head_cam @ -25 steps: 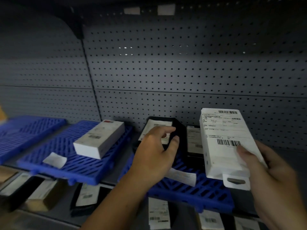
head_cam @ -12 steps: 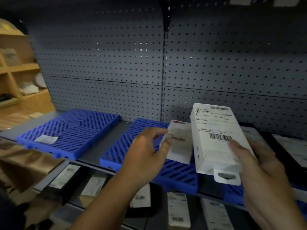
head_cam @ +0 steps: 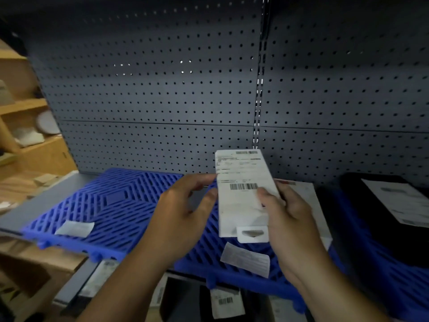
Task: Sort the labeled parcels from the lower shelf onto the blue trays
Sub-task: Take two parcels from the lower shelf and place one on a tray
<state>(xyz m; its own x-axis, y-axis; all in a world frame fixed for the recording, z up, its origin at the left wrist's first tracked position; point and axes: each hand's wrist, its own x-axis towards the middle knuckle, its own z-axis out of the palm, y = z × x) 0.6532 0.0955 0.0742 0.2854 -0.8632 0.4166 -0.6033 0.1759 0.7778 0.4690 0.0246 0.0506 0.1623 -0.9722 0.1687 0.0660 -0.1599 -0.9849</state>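
Note:
A white labeled parcel (head_cam: pixel 241 201) with barcodes and a hang tab is held upright above the shelf. My right hand (head_cam: pixel 290 219) grips its right side, thumb on the label. My left hand (head_cam: pixel 183 212) reaches its left edge with thumb and fingers. Below lie blue slatted trays: a left tray (head_cam: pixel 111 205) with a paper slip (head_cam: pixel 75 228), and a middle tray (head_cam: pixel 209 263) with another slip (head_cam: pixel 246 259) and a white box (head_cam: pixel 313 205). At the right a black parcel (head_cam: pixel 362 205) with a white label sits on a third blue tray (head_cam: pixel 394 287). Labeled parcels (head_cam: pixel 226 303) show on the lower shelf.
A grey pegboard wall (head_cam: pixel 162 89) backs the shelf. A wooden shelving unit (head_cam: pixel 21 126) stands at the left. Brown cardboard (head_cam: pixel 34 263) lies low at the left, below the tray's front edge.
The view has swung left along the shelf. The held white parcel has come toward the middle, and my left hand has moved from the tray parcels to the held parcel's left edge.

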